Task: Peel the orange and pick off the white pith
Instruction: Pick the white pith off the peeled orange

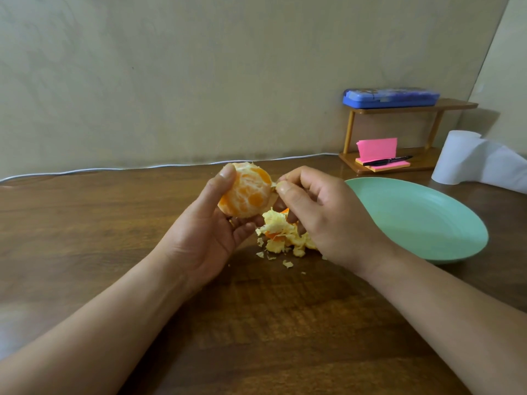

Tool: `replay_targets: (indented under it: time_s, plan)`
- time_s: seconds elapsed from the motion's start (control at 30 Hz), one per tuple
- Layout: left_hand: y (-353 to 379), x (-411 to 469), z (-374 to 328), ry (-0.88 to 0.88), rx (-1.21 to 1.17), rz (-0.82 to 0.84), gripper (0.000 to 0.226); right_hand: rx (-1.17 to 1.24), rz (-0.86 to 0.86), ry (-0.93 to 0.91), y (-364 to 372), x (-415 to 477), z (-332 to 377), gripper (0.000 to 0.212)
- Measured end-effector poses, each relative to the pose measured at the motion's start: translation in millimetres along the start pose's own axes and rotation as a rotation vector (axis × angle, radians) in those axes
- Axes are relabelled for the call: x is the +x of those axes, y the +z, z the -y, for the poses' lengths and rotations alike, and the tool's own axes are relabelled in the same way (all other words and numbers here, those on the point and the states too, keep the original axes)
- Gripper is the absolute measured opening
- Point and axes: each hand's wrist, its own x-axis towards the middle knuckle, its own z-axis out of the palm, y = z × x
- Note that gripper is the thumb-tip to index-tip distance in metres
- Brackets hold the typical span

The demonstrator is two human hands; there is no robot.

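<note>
A peeled orange (pixel 247 192) with patches of white pith is held up above the wooden table (pixel 85 223). My left hand (pixel 211 229) grips it, thumb on its upper left side and fingers beneath. My right hand (pixel 322 215) is at the orange's right edge, its thumb and forefinger pinching a small strip of pith (pixel 274 184) still attached to the fruit. A heap of torn peel and pith (pixel 281 238) lies on the table under and between the hands, with small scraps scattered in front.
A pale green plate (pixel 427 223) sits to the right of my right hand. Behind it stand a small wooden shelf (pixel 410 106) bearing a blue pencil case (pixel 390 97), pink sticky notes (pixel 377 149) and a pen, and a paper roll (pixel 459 158). A white cable (pixel 114 169) runs along the wall.
</note>
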Motion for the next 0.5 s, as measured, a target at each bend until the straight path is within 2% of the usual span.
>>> replay_targets:
  time_s: [0.13, 0.2, 0.3, 0.5]
  plan:
    - [1.3, 1.8, 0.4, 0.087, 0.112, -0.047, 0.069, -0.061, 0.01, 0.059, 1.1, 2.5, -3.6, 0.022]
    - [0.2, 1.9, 1.4, 0.119, 0.157, -0.053, 0.078, -0.081, 0.008, 0.078, 0.8, 4.5, -6.1, 0.019]
    - [-0.6, 1.6, 1.8, 0.126, 0.177, -0.049, 0.08, -0.079, 0.004, 0.077, 0.3, 5.7, -6.3, 0.014]
    - [0.8, -0.8, 1.4, 0.003, 0.07, 0.018, 0.059, -0.012, -0.043, 0.035, 1.4, 4.6, -5.5, 0.013]
